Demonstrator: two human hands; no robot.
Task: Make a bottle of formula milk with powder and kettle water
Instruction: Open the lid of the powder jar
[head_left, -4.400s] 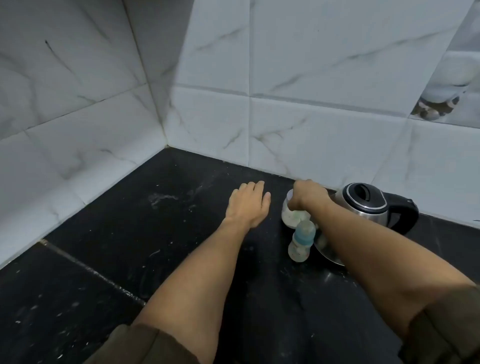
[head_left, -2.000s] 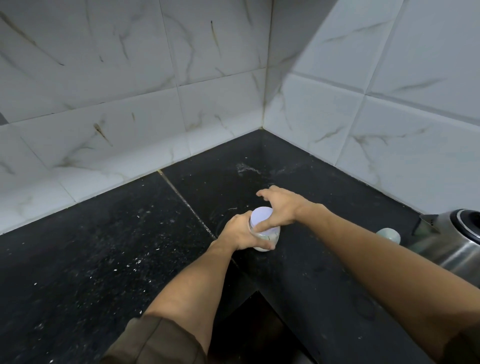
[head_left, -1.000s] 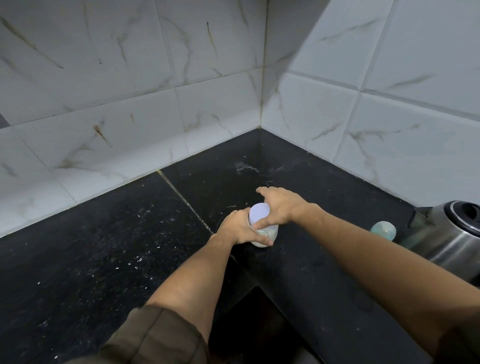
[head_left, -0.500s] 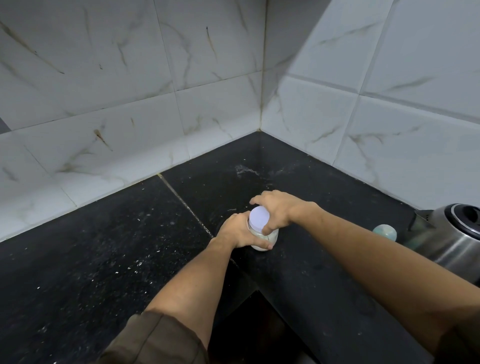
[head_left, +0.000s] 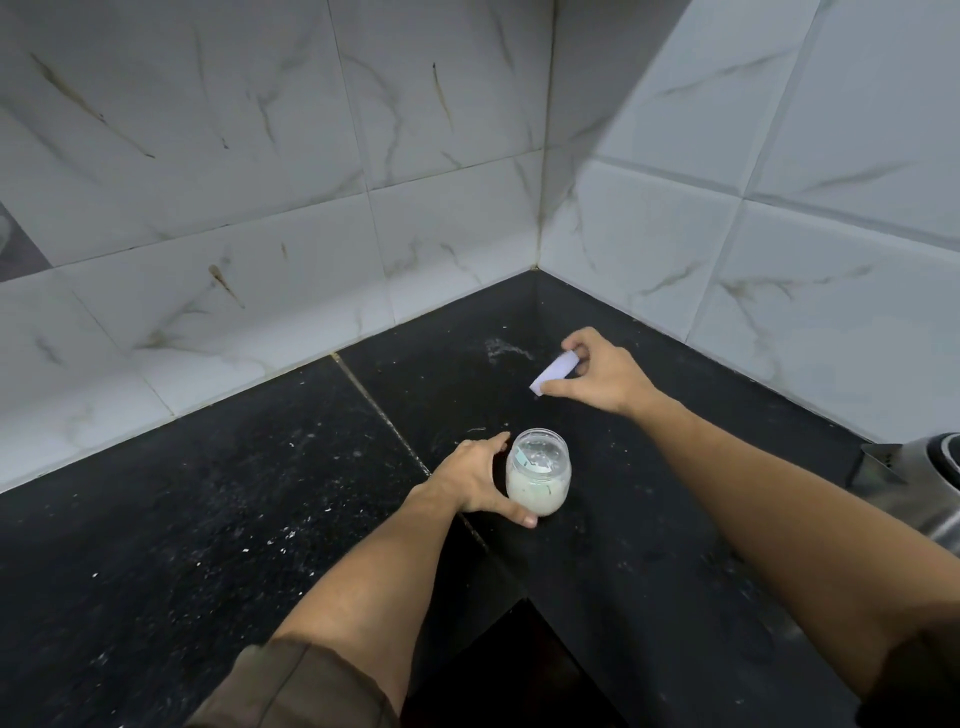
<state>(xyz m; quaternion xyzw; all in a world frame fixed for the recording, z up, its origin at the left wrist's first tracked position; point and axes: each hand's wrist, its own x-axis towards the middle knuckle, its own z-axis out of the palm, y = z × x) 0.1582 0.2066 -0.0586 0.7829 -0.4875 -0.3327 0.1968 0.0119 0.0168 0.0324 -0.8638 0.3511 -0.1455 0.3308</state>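
A small clear jar (head_left: 538, 480) of pale formula powder stands uncapped on the black counter (head_left: 260, 499), with a scoop visible inside its mouth. My left hand (head_left: 475, 480) grips the jar's left side, thumb under its front. My right hand (head_left: 597, 371) holds the jar's white lid (head_left: 555, 372) by its edges, lifted above the counter behind and to the right of the jar. The steel kettle (head_left: 922, 486) shows only partly at the right edge. The baby bottle is out of view.
White marble-look tiled walls (head_left: 363, 182) meet in a corner behind the counter. The counter's inner front corner drops to dark floor (head_left: 519, 670) between my forearms. White specks and a powdery smear (head_left: 506, 351) lie on the counter.
My right hand has taken the lid off the jar and carried it up and to the right. My left hand still grips the jar in place.
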